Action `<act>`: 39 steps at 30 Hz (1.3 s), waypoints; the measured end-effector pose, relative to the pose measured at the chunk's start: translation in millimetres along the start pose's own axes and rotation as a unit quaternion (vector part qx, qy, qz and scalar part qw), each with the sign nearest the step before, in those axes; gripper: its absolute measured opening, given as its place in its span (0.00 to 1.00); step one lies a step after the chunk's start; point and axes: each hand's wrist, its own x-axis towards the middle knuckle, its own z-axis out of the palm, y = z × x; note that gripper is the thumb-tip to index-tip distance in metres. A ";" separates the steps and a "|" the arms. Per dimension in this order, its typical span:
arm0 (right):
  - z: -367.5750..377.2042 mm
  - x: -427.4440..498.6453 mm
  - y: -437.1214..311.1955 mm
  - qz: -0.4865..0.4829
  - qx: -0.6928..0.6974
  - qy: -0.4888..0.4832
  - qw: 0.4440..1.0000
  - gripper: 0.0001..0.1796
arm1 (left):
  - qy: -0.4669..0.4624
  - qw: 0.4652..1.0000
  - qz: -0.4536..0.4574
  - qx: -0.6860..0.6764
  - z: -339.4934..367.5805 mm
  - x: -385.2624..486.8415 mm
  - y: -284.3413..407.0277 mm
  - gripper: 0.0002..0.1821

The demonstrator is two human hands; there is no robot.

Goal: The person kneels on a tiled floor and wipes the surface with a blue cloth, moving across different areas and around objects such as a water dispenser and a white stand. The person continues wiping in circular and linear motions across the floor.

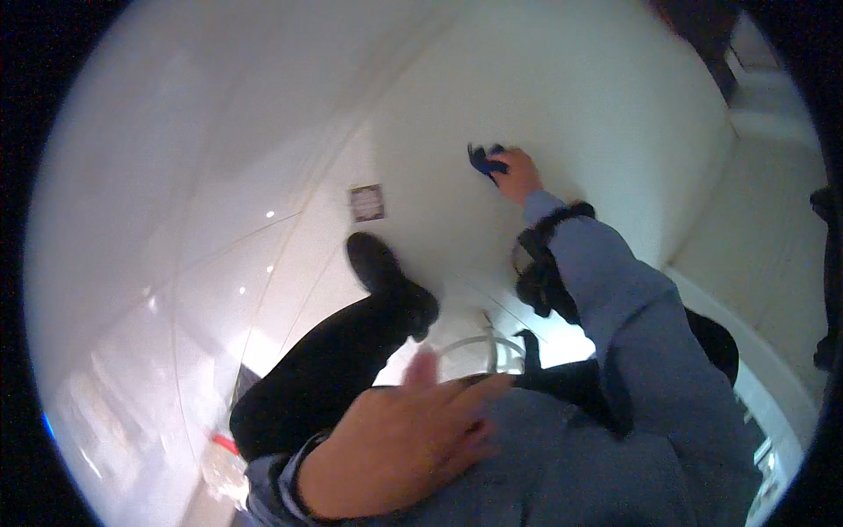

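Note:
My right hand [521, 176] is stretched out ahead of me against the pale surface. Its fingers close on a small dark blue and black object [486, 161], too blurred to name. Close to my body, in front of my grey top [560, 454], hovers my left hand [395, 448]. Motion blurs it, but its fingers are spread and I see nothing held in them. A small square printed card or sticker [367, 203] lies flat on the pale surface, left of the dark object.
My black shoe [372, 263] rests on glossy white tiles [217, 250]. Beneath me shows a ring-shaped metal rail [490, 346] of a seat. Clear plastic wrapping [220, 471] with a red strip [225, 443] lies at lower left. A dark strapped item [543, 283] hangs by my right forearm.

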 end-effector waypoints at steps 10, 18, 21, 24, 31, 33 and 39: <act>-209.7 61.7 -1.6 -0.028 0.085 -0.241 0.966 0.33 | 0.293 0.954 0.062 0.002 125.7 26.5 10.7 0.14; -390.8 96.3 104.1 -0.069 -0.029 -0.160 0.984 0.38 | 0.244 0.950 0.148 0.124 109.2 57.7 14.9 0.10; -430.4 81.8 127.1 0.017 -0.086 -0.147 0.985 0.36 | 0.255 0.942 0.144 0.162 102.8 50.0 15.2 0.11; -447.9 54.2 130.5 0.038 -0.120 -0.165 0.978 0.37 | 0.251 0.945 0.137 0.158 101.6 50.6 15.8 0.12; -454.3 -1.7 110.0 0.093 -0.036 -0.171 0.980 0.35 | 0.226 0.960 0.063 0.153 104.6 65.5 12.1 0.18; -456.3 -10.3 101.8 0.087 -0.039 -0.143 0.985 0.36 | 0.249 0.951 0.044 0.180 110.9 63.6 10.6 0.19; -455.3 -36.1 76.7 0.092 -0.122 -0.103 0.983 0.44 | 0.202 0.964 0.031 0.172 118.8 47.3 10.1 0.25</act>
